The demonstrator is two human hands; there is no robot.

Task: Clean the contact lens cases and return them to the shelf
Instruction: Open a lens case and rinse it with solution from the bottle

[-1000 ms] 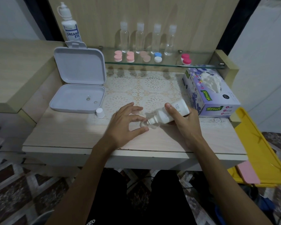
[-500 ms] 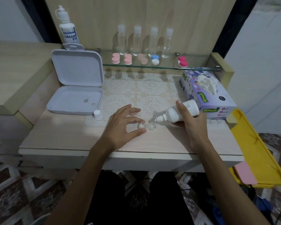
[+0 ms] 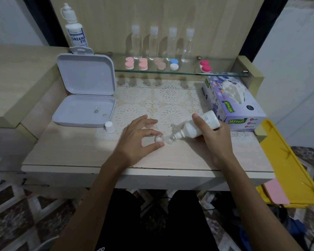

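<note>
A clear contact lens case [image 3: 163, 140] lies open on the desk [image 3: 76, 151] near the front middle. My left hand [image 3: 136, 140] pinches its left cup between thumb and fingers. My right hand [image 3: 214, 136] grips a white solution bottle [image 3: 198, 127], tilted with its nozzle over the right cup. The bottle's white cap [image 3: 109, 127] stands to the left. On the glass shelf [image 3: 225, 74] sit several closed lens cases: pink [image 3: 129, 63], pink [image 3: 143, 63], beige [image 3: 159, 63], blue and white [image 3: 174, 64], and magenta [image 3: 205, 66].
An open white box [image 3: 83, 105] with two small lenses inside stands at the left. A tissue box [image 3: 232, 100] is at the right, beside a yellow tray [image 3: 286, 160]. A Dream Eye bottle [image 3: 75, 29] and several clear bottles [image 3: 153, 42] stand at the back.
My right hand has lifted the bottle's body and tipped its nozzle lower over the case's right cup. My left hand stays on the left cup.
</note>
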